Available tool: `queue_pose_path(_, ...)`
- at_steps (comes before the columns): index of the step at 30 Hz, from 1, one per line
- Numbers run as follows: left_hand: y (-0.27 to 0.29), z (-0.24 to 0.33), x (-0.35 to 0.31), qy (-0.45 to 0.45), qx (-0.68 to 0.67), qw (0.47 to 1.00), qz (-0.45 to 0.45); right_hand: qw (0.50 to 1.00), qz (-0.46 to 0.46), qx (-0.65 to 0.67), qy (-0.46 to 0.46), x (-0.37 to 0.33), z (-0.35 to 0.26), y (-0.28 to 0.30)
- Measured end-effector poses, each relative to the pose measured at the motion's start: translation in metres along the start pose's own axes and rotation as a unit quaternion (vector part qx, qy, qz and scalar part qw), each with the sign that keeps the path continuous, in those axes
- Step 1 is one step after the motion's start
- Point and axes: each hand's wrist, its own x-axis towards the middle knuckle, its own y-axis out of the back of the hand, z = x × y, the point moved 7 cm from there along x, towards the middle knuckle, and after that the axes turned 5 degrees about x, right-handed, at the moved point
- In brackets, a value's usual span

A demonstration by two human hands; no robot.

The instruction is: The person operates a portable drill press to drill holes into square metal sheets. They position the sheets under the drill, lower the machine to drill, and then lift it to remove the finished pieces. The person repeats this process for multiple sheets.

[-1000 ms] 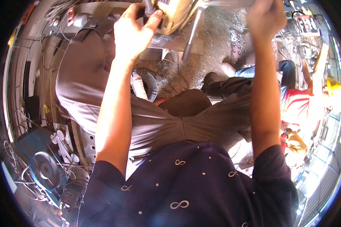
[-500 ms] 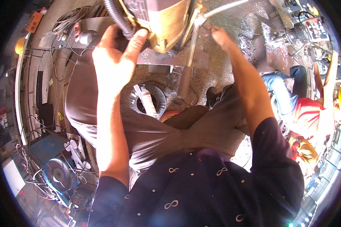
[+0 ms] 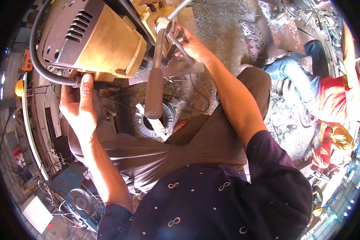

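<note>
A yellow and dark grey magnetic drill (image 3: pixel 104 44) fills the upper left, tilted in the view. My left hand (image 3: pixel 80 106) grips its lower edge, thumb up, where a black corrugated hose (image 3: pixel 36 60) ends; some of its fingers are hidden behind the body. On the drill's right side is a feed handle with a metal hub (image 3: pixel 163 24) and several spokes. One spoke ends in a dark grip (image 3: pixel 153 94) that points toward me. My right hand (image 3: pixel 191 46) has its fingers curled round another, shorter-looking spoke beside the hub. Beneath the drill lies a metal plate (image 3: pixel 188 70).
A round slotted spool (image 3: pixel 170 114) lies on the floor by my legs, with a pale strip across it. To the right, a person in red (image 3: pixel 334 96) and blue jeans sits low. Cables and a blue machine (image 3: pixel 82 202) stand at left.
The drill now appears further left and lower, with more of its body in view. My left hand stays at the hose end, while my right hand has come in against the handle's spoke.
</note>
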Motion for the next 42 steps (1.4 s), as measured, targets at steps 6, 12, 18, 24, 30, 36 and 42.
queue_pose_path(6,0.0,0.0,0.0,0.011,-0.005,1.0,0.005,0.998,-0.027,0.047,-0.012,0.005,0.014,0.006)
queue_pose_path(12,-0.008,0.0,-0.004,0.009,-0.042,0.999,0.028,0.946,0.019,-0.318,0.062,0.003,-0.013,0.036)
queue_pose_path(18,-0.024,-0.02,-0.012,0.028,-0.1,0.994,0.019,0.727,0.075,-0.645,0.224,0.039,-0.133,0.12)
queue_pose_path(24,-0.021,-0.026,-0.018,0.004,-0.042,0.998,0.039,0.635,0.145,-0.734,0.192,0.031,-0.183,0.114)
queue_pose_path(30,-0.009,-0.053,0.066,-0.082,-0.014,0.995,-0.046,0.62,0.316,-0.711,0.101,-0.098,-0.133,0.089)
queue_pose_path(36,-0.012,-0.073,0.089,-0.078,-0.052,0.992,-0.081,0.604,0.333,-0.715,0.118,-0.117,-0.131,0.063)
queue_pose_path(42,-0.047,-0.037,0.006,-0.042,-0.064,0.995,0.064,0.522,0.259,-0.783,0.217,-0.01,-0.223,0.114)
